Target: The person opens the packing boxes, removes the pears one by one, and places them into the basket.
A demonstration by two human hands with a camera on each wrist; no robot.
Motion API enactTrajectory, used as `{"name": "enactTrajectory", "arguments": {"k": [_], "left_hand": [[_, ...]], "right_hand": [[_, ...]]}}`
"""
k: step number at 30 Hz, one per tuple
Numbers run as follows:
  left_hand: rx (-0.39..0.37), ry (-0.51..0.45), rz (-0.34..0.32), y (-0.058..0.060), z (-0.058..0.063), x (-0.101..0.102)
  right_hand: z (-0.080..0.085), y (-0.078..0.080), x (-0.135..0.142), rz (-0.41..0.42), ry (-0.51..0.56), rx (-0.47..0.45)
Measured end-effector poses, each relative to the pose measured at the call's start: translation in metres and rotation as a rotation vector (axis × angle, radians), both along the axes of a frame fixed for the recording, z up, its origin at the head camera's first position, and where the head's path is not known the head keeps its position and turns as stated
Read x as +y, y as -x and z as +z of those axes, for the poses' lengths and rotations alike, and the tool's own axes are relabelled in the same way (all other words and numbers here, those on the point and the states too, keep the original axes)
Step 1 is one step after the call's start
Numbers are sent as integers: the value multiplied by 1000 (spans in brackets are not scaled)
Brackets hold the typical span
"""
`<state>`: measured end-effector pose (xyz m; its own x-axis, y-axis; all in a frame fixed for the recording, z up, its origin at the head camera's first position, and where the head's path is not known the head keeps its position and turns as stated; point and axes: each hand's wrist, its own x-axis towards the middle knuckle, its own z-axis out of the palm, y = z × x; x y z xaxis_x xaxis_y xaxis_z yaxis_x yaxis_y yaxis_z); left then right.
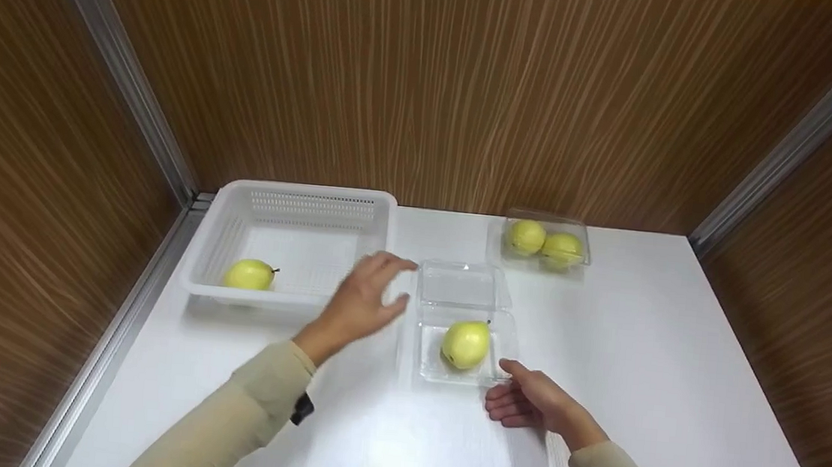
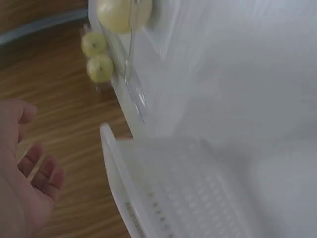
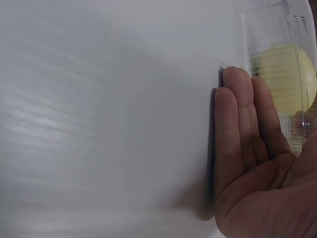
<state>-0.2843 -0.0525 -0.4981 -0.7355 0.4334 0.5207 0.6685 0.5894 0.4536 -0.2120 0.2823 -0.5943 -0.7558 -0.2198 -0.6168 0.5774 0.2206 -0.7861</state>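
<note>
Head view: my left hand [image 1: 361, 300], released, is at 10 o'clock from 1 fruit [image 1: 466, 345] inside the clear container [image 1: 459, 286]; my right hand [image 1: 535, 402], released, at 4 o'clock.

Brown wood-grain panels [image 1: 429, 84] enclose a white table [image 1: 640, 343] at the back and both sides, with grey metal strips [image 1: 121, 57] lining the two rear corners and the table's left edge. Bright light [image 1: 396, 457] glares off the near section.
</note>
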Motion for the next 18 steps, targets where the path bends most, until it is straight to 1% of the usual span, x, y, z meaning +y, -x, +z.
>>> {"name": "enactTrajectory", "arguments": {"k": [1, 3, 6, 8, 13, 15, 18], "left_hand": [[-23, 16, -31, -4, -2, 8], [-63, 60, -72, -12, -7, 24], [-114, 126, -106, -21, -15, 45], [-149, 158, -107, -25, -20, 57], [-253, 192, -85, -32, -36, 81], [-271, 205, -76, -34, -44, 89], [-271, 223, -60, -36, -53, 96]], "right_hand": [[0, 0, 0, -2, 0, 2], [-1, -1, -1, -9, -3, 6], [-3, -1, -1, -21, -11, 8], [-3, -2, -2, -26, -16, 13], [-4, -1, -2, -33, -39, 23], [-5, -1, -2, -37, -48, 28], [-7, 0, -2, -33, -52, 42]]}}
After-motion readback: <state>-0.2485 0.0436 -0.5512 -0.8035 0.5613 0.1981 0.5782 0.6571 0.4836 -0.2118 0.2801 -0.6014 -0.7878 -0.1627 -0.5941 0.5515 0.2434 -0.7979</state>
